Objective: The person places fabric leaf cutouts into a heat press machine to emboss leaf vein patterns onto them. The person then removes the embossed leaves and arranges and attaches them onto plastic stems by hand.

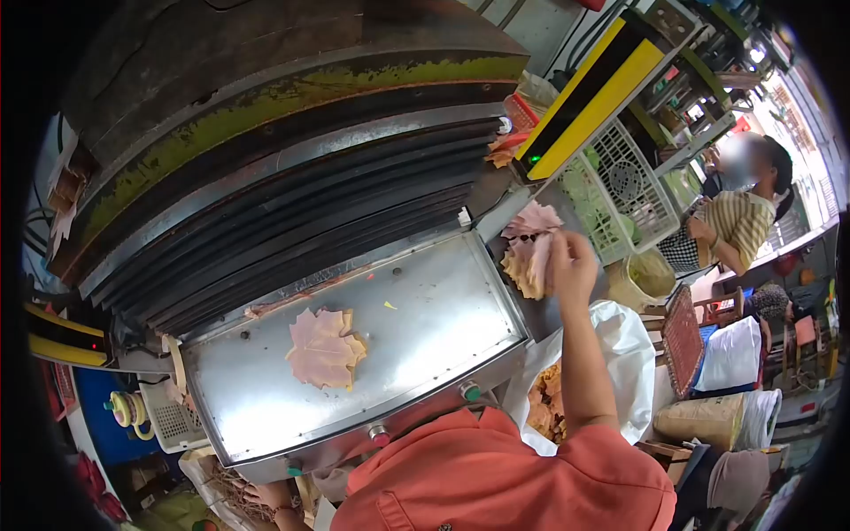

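Observation:
My right hand (571, 265) is closed, with thumb and fingers pinching the edge of a pile of pinkish maple-leaf-shaped pieces (529, 257) on the ledge right of the metal plate. Another stack of leaf-shaped pieces (324, 348), pink on top with yellowish edges, lies on the shiny metal plate (434, 301). Down at the lower left, my left hand (266, 500) is low beside the machine, over a bag of thin brown twig-like pieces (226, 487). Its fingers look stretched out, though small and partly hidden.
Above the plate looms a heavy press (292, 195). Yellow-black sensor posts (593, 97) flank it. Buttons (380, 435) line the plate's front. A white bag (624, 341) with orange leaf pieces stands at right, below a white crate (624, 190). Another person (744, 221) sits farther off.

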Demonstrator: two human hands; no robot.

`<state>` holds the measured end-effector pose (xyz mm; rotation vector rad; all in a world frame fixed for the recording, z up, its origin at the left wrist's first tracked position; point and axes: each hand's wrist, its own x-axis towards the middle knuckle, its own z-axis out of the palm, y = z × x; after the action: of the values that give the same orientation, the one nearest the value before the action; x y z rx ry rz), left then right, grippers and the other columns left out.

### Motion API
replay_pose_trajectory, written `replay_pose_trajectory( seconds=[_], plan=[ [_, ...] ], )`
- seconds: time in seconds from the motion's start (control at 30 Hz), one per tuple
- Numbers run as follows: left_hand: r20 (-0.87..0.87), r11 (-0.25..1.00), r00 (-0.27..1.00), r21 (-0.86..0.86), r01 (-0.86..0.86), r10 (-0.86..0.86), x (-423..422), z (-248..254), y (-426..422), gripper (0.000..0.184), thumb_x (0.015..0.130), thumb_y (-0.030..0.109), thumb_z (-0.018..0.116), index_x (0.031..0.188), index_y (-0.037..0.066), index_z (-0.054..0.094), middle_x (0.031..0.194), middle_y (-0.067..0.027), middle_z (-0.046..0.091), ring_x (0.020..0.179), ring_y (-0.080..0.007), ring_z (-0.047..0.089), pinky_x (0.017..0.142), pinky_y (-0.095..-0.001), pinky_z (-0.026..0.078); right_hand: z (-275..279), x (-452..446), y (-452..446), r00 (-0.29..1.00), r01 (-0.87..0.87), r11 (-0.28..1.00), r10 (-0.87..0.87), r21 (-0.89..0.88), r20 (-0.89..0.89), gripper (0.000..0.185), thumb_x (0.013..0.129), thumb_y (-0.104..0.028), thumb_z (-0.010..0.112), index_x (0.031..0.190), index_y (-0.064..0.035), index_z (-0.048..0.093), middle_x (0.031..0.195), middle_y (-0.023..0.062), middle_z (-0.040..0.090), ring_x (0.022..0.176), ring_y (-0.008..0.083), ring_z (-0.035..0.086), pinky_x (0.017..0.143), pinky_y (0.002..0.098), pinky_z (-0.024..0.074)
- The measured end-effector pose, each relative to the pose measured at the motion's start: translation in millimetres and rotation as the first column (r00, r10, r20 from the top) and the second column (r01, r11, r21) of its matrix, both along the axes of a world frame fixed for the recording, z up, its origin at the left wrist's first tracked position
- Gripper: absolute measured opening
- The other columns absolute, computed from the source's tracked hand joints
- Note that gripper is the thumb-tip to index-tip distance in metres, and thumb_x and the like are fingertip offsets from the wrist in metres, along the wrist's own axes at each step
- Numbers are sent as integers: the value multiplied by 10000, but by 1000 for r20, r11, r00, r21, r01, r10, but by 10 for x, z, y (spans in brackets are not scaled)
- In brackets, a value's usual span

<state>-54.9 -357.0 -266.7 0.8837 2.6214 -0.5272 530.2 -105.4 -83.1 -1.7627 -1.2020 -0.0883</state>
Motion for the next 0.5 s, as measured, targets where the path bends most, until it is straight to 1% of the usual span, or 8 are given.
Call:
replay_pose_trajectory(
  seconds=[0.13,0.2,0.33,0.37,0.4,0.43,0.47,0.5],
  plan=[
    [17,981,999,191,39,-43,-443,-185,-357,780,770,475,628,1419,125,373,1479,-209,284,1363,-422,224,1110,-515,183,-150,27,0,1000,24,978,-21,-207,15,387,801,-220,717,1088,-13,558,805,105,655,650,206,616,601,333,481],
    [-330,838,929,448,312,-169,-242,199,-322,720,795,402,625,1426,165,372,1468,-221,296,1334,-413,290,1093,-486,231,-61,58,-8,999,-24,980,16,-199,-41,591,774,-232,747,1233,-15,445,949,104,620,742,209,602,657,328,479],
    [-284,789,957,601,128,62,-182,110,-405,841,729,90,715,1455,194,304,1437,-208,356,1312,-376,344,1072,-441,292,193,382,-80,977,166,904,-206,393,61,314,929,-241,524,1149,-20,561,1147,97,593,1062,233,562,875,354,458],
    [218,771,966,589,-243,137,-106,211,-332,908,726,87,719,1477,241,233,1484,-190,272,1347,-405,268,1091,-453,271,405,431,-224,540,617,758,-603,211,588,281,924,-258,495,1090,-45,571,1144,98,588,1045,224,563,863,351,461],
    [57,913,977,348,-211,204,-9,184,-298,970,720,95,719,1481,335,168,1533,-166,132,1381,-456,135,1104,-499,236,616,483,-365,-240,867,271,-509,419,827,261,920,-275,465,1031,-69,581,1140,99,582,1027,215,564,852,349,464],
    [30,876,981,444,-187,194,-95,-126,-410,985,723,117,719,1464,420,146,1551,-147,29,1387,-488,34,1090,-552,232,906,342,-406,-571,767,-285,106,575,814,304,898,-338,455,1005,-77,568,1088,100,575,979,228,553,839,375,455],
    [6,885,946,350,-306,325,13,-46,-260,983,726,163,727,1467,418,133,1551,-150,26,1386,-493,22,1067,-593,242,1181,224,-443,-346,354,-419,772,836,533,350,876,-402,445,978,-85,555,1036,101,568,931,241,543,825,401,446],
    [28,904,956,320,-284,290,12,-35,-209,961,734,248,729,1475,390,133,1554,-145,-22,1384,-497,-8,1047,-625,247,1397,181,-559,342,84,-276,910,957,233,436,840,-485,461,984,-82,538,991,109,552,878,271,522,824,452,427]
  ],
)
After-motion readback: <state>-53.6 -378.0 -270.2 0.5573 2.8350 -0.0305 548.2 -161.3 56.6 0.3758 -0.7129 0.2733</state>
